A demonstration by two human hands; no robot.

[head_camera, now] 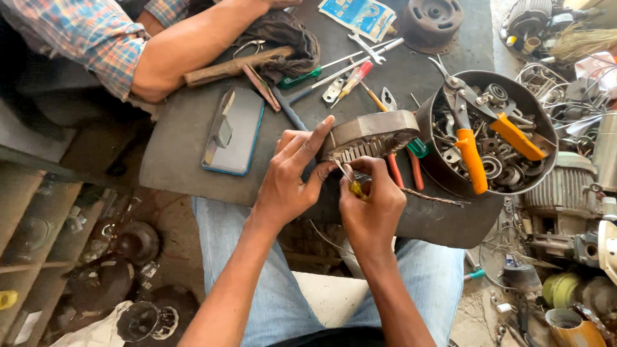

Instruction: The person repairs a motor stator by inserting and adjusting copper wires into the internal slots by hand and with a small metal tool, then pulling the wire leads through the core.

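My left hand (pixel 292 177) steadies a round grey motor stator (pixel 373 133) tilted on its edge at the near side of a dark work mat (pixel 186 128); the index finger lies along its rim. My right hand (pixel 371 202) grips a small yellow-handled screwdriver (pixel 354 188), its metal tip pushed into the slotted lower edge of the stator. Both hands sit close together just above my knees in blue jeans.
A round dark bowl (pixel 546 115) of metal parts with orange-handled pliers (pixel 472 157) stands right of the stator. A phone (pixel 234 132), hammer (pixel 238 64), screwdrivers and a spanner lie behind. Another person's forearm (pixel 193 45) rests at the far left. Motor parts crowd the floor at right.
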